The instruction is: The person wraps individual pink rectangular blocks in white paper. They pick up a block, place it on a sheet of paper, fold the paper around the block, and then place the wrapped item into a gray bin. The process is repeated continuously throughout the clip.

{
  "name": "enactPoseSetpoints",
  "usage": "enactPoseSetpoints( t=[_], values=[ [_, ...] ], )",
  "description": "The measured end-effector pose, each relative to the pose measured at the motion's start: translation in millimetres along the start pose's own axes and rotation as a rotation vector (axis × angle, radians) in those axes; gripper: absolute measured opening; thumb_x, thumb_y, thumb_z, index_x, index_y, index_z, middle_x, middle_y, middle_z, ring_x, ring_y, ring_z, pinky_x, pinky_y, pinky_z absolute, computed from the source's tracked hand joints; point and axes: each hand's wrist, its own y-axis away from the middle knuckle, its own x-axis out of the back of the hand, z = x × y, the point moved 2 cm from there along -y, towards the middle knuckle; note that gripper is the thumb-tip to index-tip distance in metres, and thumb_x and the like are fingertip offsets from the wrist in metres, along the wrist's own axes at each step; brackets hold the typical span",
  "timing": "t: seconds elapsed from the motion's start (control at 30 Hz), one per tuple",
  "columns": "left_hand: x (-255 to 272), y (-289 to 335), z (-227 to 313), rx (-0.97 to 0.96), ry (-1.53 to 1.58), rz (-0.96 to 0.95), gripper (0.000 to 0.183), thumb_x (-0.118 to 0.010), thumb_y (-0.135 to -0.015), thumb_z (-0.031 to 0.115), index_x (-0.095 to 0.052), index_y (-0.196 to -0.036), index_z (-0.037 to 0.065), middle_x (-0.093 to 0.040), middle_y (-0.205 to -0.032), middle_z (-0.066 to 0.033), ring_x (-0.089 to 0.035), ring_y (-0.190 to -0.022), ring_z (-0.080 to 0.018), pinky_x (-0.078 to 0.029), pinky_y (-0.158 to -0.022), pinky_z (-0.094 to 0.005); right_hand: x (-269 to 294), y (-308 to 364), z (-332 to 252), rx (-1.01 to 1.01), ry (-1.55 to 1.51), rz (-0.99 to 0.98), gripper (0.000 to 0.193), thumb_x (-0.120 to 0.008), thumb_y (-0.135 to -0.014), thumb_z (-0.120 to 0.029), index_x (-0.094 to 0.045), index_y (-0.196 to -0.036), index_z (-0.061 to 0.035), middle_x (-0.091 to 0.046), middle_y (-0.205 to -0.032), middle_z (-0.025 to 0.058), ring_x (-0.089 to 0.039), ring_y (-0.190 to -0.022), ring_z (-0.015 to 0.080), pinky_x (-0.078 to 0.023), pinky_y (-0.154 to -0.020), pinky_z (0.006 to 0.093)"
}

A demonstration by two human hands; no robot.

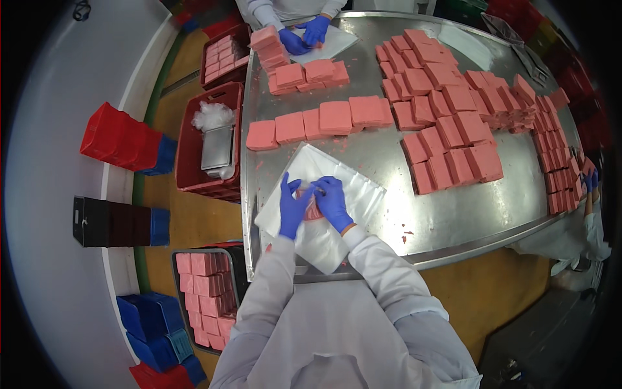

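Note:
A pink block (312, 209) lies in front of me on a pile of clear plastic sheets (322, 245), partly wrapped by the top sheet. My blue-gloved left hand (293, 211) is along the block's left side, with film between its thumb and fingers. From the right, my gloved right hand (332, 203) pinches a fold of the film over the block's top. Both hands hide much of the block. Beyond the sheets runs a row of bare pink blocks (289, 127) on the steel table (389, 223).
Stacked pink blocks (447, 97) fill the table's right half. Across from me, a co-worker's gloved hands (304, 37) work on another sheet pile. A red crate (184, 172) holds a metal box and plastic. Wrapped blocks fill a grey-rimmed crate (175, 272). Another person is at far right.

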Motion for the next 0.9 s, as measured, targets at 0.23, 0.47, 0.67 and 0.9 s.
enactPoseSetpoints(
  t=[0.23, 0.47, 0.67, 0.9],
  values=[
    [2.4, -7.7, 22.9, -0.062, -0.877, -0.388, 0.043, -0.070, -0.078, 0.022, -0.061, -0.116, 0.003, -0.062, -0.113, -0.0141, -0.060, -0.101, -0.0289, -0.049, -0.084, -0.0361, 2.9, -4.9, -10.5, -0.140, -0.017, 0.102, 0.034, -0.058, -0.071, 0.001, -0.067, -0.103, -0.0084, -0.063, -0.097, 0.0136, -0.055, -0.097, 0.0342, -0.044, -0.088, 0.0404],
    [8.6, 29.1, 40.0, -0.380, -0.783, -0.277, 0.065, -0.075, -0.072, 0.024, -0.053, -0.131, 0.008, -0.055, -0.128, -0.0171, -0.053, -0.117, -0.0317, -0.045, -0.099, -0.0396, 29.5, 29.5, -45.5, 0.369, 0.358, -0.256, 0.045, -0.056, -0.078, -0.009, -0.056, -0.122, -0.0038, -0.056, -0.122, 0.0202, -0.048, -0.120, 0.0381, -0.036, -0.104, 0.0436],
    [-39.4, -82.1, 44.0, 0.066, -0.220, -0.708, 0.077, -0.072, -0.083, 0.035, -0.036, -0.145, 0.006, -0.045, -0.142, -0.0180, -0.042, -0.132, -0.0253, -0.034, -0.108, -0.0349, 94.6, -38.2, -37.2, 0.037, 0.276, -0.273, 0.038, -0.058, -0.082, -0.016, -0.055, -0.116, -0.0009, -0.063, -0.103, 0.0201, -0.059, -0.102, 0.0349, -0.046, -0.090, 0.0409],
    [-122.5, -225.1, 27.8, 0.357, -0.030, -0.517, 0.070, -0.073, -0.083, 0.027, -0.040, -0.137, -0.005, -0.051, -0.134, -0.0176, -0.054, -0.116, -0.0211, -0.045, -0.093, -0.0307, 164.7, -94.7, 63.7, -0.427, 0.362, 0.173, 0.053, -0.064, -0.083, -0.023, -0.047, -0.129, -0.0040, -0.060, -0.105, 0.0221, -0.060, -0.096, 0.0389, -0.049, -0.084, 0.0450]
  ],
)
